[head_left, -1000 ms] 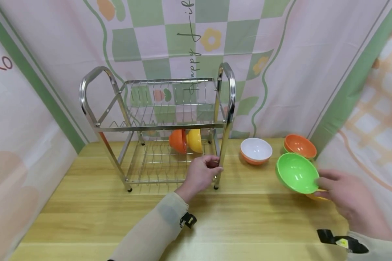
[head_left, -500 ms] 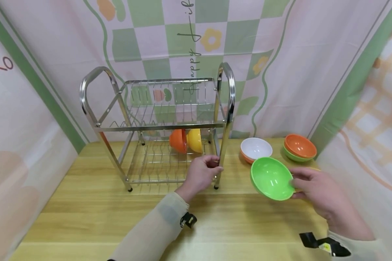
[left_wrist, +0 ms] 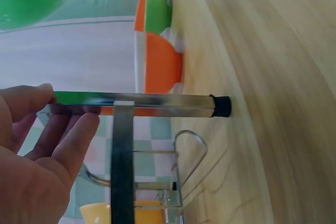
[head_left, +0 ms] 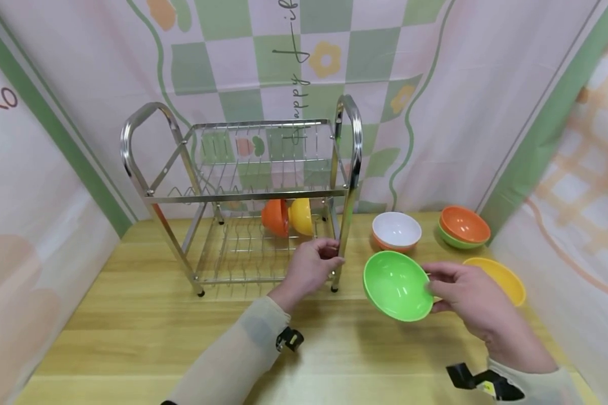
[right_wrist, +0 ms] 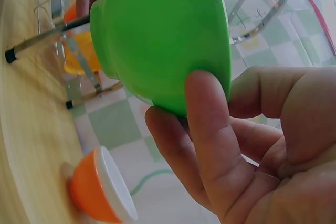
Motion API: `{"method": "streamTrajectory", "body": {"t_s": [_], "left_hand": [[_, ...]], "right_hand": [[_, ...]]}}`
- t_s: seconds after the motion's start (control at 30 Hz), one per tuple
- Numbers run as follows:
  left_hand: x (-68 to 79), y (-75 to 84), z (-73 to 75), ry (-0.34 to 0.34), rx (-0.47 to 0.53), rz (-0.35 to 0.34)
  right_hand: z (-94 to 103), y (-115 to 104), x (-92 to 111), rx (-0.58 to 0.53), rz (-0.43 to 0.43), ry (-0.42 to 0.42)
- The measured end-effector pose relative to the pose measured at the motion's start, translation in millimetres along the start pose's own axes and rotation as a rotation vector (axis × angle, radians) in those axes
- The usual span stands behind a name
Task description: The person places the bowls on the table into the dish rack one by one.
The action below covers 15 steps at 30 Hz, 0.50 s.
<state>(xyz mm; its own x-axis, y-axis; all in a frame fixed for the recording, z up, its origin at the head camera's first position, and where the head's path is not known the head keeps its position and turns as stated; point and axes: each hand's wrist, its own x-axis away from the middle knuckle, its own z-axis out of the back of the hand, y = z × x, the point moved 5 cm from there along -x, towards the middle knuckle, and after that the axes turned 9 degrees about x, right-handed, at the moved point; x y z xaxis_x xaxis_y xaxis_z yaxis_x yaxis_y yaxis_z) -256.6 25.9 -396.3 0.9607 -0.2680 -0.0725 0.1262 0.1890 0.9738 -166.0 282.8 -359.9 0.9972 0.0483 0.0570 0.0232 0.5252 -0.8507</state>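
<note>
My right hand [head_left: 468, 295] pinches the rim of a green bowl [head_left: 397, 286], thumb inside and fingers outside. The bowl is held above the table, tilted with its inside toward the head camera. In the right wrist view the outside of the green bowl [right_wrist: 157, 30] and its foot show. My left hand [head_left: 311, 267] grips the front right post of a two-tier metal dish rack [head_left: 253, 197]; the left wrist view has the thumb and fingers around that post [left_wrist: 163, 103]. On the rack's lower tier, an orange bowl [head_left: 275, 217] and a yellow bowl [head_left: 301, 216] stand on edge, side by side.
Right of the rack sits a bowl white inside and orange outside [head_left: 397, 229]. Behind it to the right, an orange bowl [head_left: 465, 224] rests in a green one [head_left: 456, 243]. A yellow bowl [head_left: 501, 281] lies partly behind my right hand. Curtains enclose the wooden table [head_left: 132, 337].
My right hand has carried the green bowl leftward, toward the rack, uncovering the yellow bowl on the right. The left hand has stayed on the post.
</note>
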Motion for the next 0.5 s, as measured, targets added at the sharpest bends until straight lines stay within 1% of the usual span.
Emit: {"method": "streamTrajectory", "body": {"t_s": [0.07, 0.17, 0.33, 0.4, 0.5], "left_hand": [[2.1, 0.8, 2.1, -0.023, 0.008, 0.009], [8.3, 2.7, 5.1, -0.074, 0.051, 0.028], [26.9, 6.5, 13.4, -0.124, 0.11, 0.058], [34.9, 8.3, 17.1, -0.139, 0.155, 0.069], [45.8, 10.2, 21.6, -0.171, 0.266, 0.096]], "right_hand": [[-4.2, -3.1, -1.7, -0.013, 0.01, -0.009], [-9.5, -5.1, -3.2, -0.027, 0.007, -0.023], [-17.0, -6.9, -4.6, -0.036, 0.007, -0.043], [-19.9, -8.1, -5.1, -0.039, 0.009, -0.047], [-24.4, -10.1, -5.9, -0.048, 0.01, -0.056]]}}
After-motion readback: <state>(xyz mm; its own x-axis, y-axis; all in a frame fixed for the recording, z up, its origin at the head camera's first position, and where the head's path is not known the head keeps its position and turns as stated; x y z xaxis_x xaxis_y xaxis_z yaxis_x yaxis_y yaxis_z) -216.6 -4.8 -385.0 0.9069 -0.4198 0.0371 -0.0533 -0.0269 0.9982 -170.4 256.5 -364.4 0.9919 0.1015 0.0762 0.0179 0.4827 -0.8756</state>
